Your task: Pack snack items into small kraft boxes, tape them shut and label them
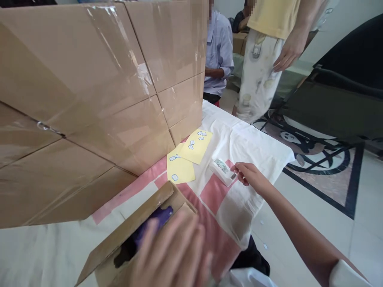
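Observation:
My right hand [248, 175] reaches across from the right, its fingers curled at the edge of a small white pack [222, 167] with a printed picture on top. The pack lies on the pink and white cloth [214, 191]. Low in the middle, my left hand [175, 253] is blurred by motion, fingers stretched out and apart over an open cardboard box [128, 231]. Inside that box a purple item [163, 217] and something dark [125, 253] show; their kind is hidden. Beyond the box lie two yellow sheets [196, 147] [179, 169] bearing several blue-edged stickers.
Taped cartons [98, 79] are stacked as a wall along the left and back. A person in yellow [272, 16] stands past the table; another in a light blue shirt [220, 52] is behind the cartons. A dark folding frame [344, 95] stands at the right.

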{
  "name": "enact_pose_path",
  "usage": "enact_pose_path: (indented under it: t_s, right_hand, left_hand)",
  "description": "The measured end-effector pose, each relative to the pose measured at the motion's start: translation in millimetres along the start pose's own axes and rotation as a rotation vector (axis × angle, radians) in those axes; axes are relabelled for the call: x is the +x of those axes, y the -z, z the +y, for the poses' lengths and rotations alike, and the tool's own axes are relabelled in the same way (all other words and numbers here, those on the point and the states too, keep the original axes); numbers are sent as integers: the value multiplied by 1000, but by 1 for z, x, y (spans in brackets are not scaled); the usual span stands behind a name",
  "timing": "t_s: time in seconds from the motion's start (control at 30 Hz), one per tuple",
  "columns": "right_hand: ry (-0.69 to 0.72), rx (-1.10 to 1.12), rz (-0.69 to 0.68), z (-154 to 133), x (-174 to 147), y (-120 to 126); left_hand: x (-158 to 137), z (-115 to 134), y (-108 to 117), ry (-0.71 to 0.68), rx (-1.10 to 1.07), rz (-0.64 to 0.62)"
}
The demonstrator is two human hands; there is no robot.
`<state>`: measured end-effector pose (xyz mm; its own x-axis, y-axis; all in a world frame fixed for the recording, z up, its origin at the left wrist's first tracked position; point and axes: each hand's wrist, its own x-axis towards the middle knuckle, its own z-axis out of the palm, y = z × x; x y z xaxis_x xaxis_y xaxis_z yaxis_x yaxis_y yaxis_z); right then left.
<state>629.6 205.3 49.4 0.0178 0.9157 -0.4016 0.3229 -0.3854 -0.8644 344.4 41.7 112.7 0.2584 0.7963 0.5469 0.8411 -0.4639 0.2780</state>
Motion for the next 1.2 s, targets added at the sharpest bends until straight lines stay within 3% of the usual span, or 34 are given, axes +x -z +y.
enact_pose_path:
  t_s: [0.07, 0.17, 0.27, 0.37, 0.47, 0.63, 1.0, 1.2]
  right_hand:
    - [-64, -87, -27, -2, 6, 0]
    - [-111, -188, -83, -5, 15, 1]
    - [-123, -207, -150, -9, 22, 2]
    - [-126, -222, -207, -13, 25, 3]
    - [-104, -233, -211, -20, 24, 4]
    - [2, -292, -172, -26, 15, 7]
    - [48, -70, -57, 36, -29, 15]
    - [59, -105, -59, 41, -35, 9]
  left_hand:
    - [22, 30, -42, -71, -229, -43]
    - [53, 49, -116, 34, -193, -228]
    - [75, 40, -182, 235, -111, -264]
    - [83, 27, -220, 280, -147, -221]
    - [81, 21, -230, 301, -208, -167]
    - [80, 18, -226, 339, -227, -157]
    - [82, 15, -222, 337, -226, -165]
    - [80, 15, -224, 319, -216, -144]
